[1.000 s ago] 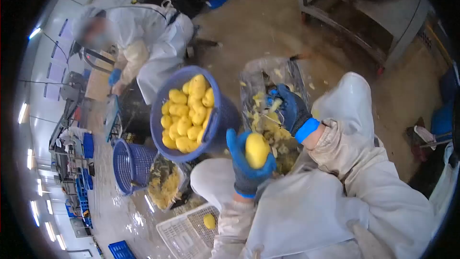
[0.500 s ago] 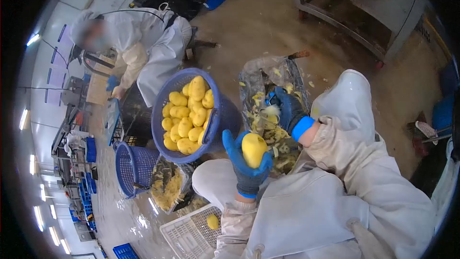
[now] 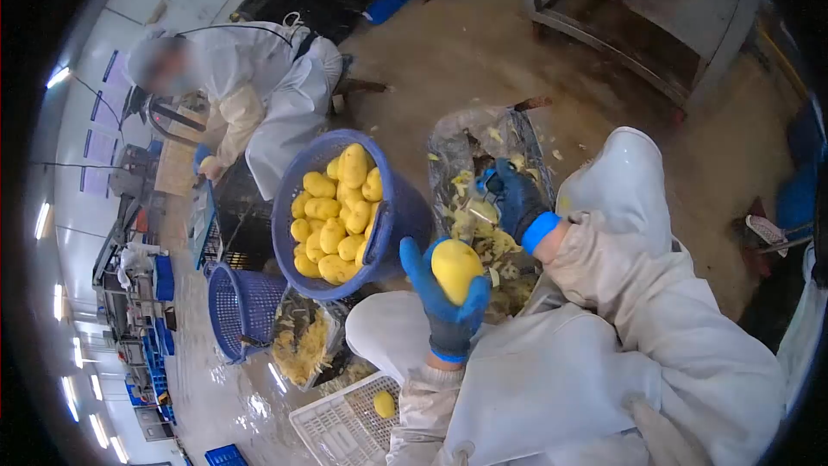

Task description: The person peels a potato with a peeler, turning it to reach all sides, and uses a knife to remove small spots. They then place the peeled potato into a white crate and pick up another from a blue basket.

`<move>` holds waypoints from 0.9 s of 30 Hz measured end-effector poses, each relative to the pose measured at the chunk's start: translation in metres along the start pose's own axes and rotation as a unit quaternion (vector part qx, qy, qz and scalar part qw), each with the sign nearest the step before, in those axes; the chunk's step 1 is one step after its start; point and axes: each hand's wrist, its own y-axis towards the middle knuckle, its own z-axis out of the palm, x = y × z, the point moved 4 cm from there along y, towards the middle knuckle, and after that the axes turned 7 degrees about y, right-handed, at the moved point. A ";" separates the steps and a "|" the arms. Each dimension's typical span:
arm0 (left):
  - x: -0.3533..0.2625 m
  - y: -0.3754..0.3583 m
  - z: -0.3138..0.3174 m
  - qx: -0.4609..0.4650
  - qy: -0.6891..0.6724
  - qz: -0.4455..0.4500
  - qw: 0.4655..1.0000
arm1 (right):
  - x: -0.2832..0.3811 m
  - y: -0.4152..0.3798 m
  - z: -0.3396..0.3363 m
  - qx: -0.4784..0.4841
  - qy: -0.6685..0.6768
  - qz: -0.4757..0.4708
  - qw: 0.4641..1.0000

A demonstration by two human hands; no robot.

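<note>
My left hand [image 3: 444, 315], in a blue and dark glove, is closed round a peeled yellow potato [image 3: 457, 269], its thumb and fingers along the sides. Up and to the right of it, my gloved right hand [image 3: 517, 198] grips what looks like a peeler [image 3: 485, 209]; its metal end shows, while the fingers hide most of the handle. The peeler is apart from the potato. Below my right hand, a crate lined with clear plastic [image 3: 448, 142] holds many potato peelings [image 3: 470, 229]. At the left, a blue basket [image 3: 398, 207] is heaped with yellow potatoes [image 3: 336, 216].
Another blue basket [image 3: 226, 311] stands at the left beside a lined container of shreds [image 3: 302, 349]. A white crate [image 3: 332, 431] holds a single potato [image 3: 384, 404]. A co-worker in white [image 3: 259, 78] sits at upper left. A metal stand [image 3: 638, 43] rises at upper right.
My right hand and the peeler have shifted slightly up and left, and the peeler's metal end is less blurred. The potato in my left hand is turned a little. The view has moved slightly.
</note>
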 end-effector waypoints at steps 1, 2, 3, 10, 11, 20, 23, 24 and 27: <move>0.002 -0.004 0.000 -0.005 -0.040 -0.012 0.999 | 0.019 -0.015 0.017 -0.020 0.067 -0.047 0.996; 0.002 -0.012 -0.001 -0.004 -0.039 -0.025 0.999 | 0.022 -0.037 0.039 -0.015 0.008 -0.016 1.000; 0.001 -0.010 0.001 0.001 -0.019 -0.016 1.000 | 0.013 -0.040 0.036 -0.019 0.008 -0.014 1.000; 0.020 -0.009 0.000 -0.022 -0.056 -0.063 0.996 | 0.025 -0.029 0.026 -0.002 0.116 -0.003 0.993; 0.017 -0.010 0.001 -0.027 -0.068 -0.071 0.995 | 0.016 -0.045 0.049 0.000 0.048 0.002 0.999; 0.026 -0.004 0.001 -0.027 -0.334 -0.168 0.927 | 0.048 -0.011 0.011 -0.040 0.048 -0.100 0.993; 0.032 0.002 0.012 -0.109 -0.533 -0.325 0.774 | 0.038 -0.031 0.037 0.058 -0.005 -0.073 0.996; 0.043 0.003 0.012 -0.102 -0.538 -0.338 0.766 | 0.042 -0.046 0.047 0.085 -0.282 -0.193 0.936; 0.043 0.003 0.020 -0.063 -0.589 -0.366 0.718 | 0.024 -0.063 0.071 0.093 -0.181 -0.072 0.977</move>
